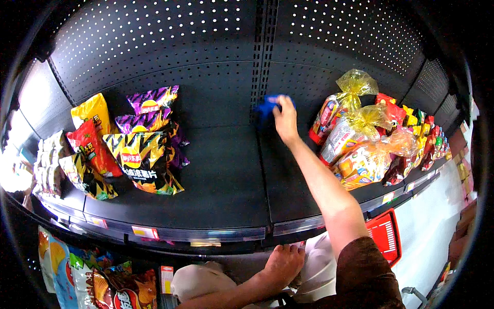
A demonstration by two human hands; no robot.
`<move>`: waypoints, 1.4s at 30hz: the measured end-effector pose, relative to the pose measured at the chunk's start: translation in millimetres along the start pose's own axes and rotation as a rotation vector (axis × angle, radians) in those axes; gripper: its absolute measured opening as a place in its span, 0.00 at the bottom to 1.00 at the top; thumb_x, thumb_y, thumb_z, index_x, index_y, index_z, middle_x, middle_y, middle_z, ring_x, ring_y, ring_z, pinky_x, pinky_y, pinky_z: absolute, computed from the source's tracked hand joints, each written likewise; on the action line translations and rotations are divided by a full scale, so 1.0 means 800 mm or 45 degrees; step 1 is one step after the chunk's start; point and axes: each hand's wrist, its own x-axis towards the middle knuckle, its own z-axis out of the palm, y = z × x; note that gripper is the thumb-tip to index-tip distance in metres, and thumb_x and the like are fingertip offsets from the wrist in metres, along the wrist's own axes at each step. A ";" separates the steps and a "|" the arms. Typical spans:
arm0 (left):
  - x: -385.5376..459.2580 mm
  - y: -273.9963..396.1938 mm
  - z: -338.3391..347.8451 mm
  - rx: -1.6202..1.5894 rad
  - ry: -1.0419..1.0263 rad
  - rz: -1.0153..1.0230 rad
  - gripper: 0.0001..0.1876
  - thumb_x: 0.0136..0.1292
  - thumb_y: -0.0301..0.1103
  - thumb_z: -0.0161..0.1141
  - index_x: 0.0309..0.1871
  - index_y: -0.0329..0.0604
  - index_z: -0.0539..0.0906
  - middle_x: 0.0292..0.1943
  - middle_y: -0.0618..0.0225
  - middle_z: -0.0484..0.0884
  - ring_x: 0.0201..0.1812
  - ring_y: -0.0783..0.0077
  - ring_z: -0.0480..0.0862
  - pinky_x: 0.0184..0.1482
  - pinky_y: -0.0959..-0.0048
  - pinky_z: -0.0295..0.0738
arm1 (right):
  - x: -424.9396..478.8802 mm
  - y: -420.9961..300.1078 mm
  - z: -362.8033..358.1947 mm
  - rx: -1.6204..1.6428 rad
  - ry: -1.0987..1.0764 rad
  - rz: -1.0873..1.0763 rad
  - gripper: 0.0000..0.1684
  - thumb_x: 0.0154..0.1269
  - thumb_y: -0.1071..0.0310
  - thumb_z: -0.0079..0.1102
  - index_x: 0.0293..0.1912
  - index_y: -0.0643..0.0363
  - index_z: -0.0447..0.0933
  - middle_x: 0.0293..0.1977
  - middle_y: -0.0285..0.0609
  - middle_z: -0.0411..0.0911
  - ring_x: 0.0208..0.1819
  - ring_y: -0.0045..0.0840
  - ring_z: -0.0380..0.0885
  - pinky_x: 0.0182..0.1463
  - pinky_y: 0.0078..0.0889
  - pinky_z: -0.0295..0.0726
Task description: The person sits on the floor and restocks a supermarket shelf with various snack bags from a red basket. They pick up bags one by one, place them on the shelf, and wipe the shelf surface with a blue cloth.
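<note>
My right hand (285,117) reaches to the back of the black metal shelf (220,181), its fingers closed on a blue cloth (267,110), which is blurred. My left hand (285,264) hangs low in front of the shelf edge, near my light trousers; its fingers are curled and I cannot tell whether it holds anything. To the left of my right hand stand Lay's potato chip bags (135,162) in black-gold and purple. To its right are snack packs in clear wrap tied with yellow film (347,135).
Red and yellow snack bags (94,148) stand at the left. More small bags (417,131) line the right. Price tags (145,232) run along the shelf's front edge. Chip bags (123,289) lie on a lower shelf. A red basket (386,237) is at the lower right.
</note>
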 end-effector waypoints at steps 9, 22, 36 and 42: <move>-0.006 -0.001 -0.004 -0.080 0.028 -0.024 0.08 0.60 0.35 0.59 0.41 0.46 0.79 0.34 0.71 0.78 0.38 0.72 0.78 0.39 0.69 0.71 | 0.226 -0.172 -0.016 0.249 0.360 -0.622 0.14 0.62 0.74 0.62 0.48 0.54 0.84 0.45 0.46 0.82 0.49 0.37 0.81 0.56 0.35 0.76; -0.010 -0.018 -0.003 -0.120 0.090 -0.088 0.09 0.63 0.34 0.57 0.44 0.44 0.79 0.33 0.69 0.78 0.37 0.69 0.81 0.39 0.69 0.76 | -0.059 -0.016 0.067 -0.283 -0.526 0.175 0.16 0.61 0.78 0.61 0.50 0.61 0.78 0.47 0.55 0.80 0.50 0.49 0.79 0.54 0.43 0.78; -0.008 -0.008 0.001 -0.153 -0.009 -0.045 0.11 0.60 0.34 0.58 0.44 0.43 0.79 0.35 0.66 0.79 0.41 0.64 0.82 0.43 0.63 0.77 | -0.030 -0.110 -0.078 0.565 -0.948 0.896 0.14 0.71 0.69 0.59 0.53 0.63 0.78 0.45 0.39 0.82 0.46 0.20 0.79 0.52 0.25 0.77; -0.007 -0.002 -0.004 -0.147 0.034 -0.059 0.08 0.59 0.32 0.61 0.40 0.43 0.82 0.36 0.66 0.84 0.41 0.67 0.84 0.44 0.67 0.76 | -0.114 -0.118 -0.121 0.210 -1.111 0.427 0.19 0.65 0.65 0.65 0.55 0.57 0.82 0.53 0.50 0.83 0.57 0.40 0.81 0.62 0.37 0.76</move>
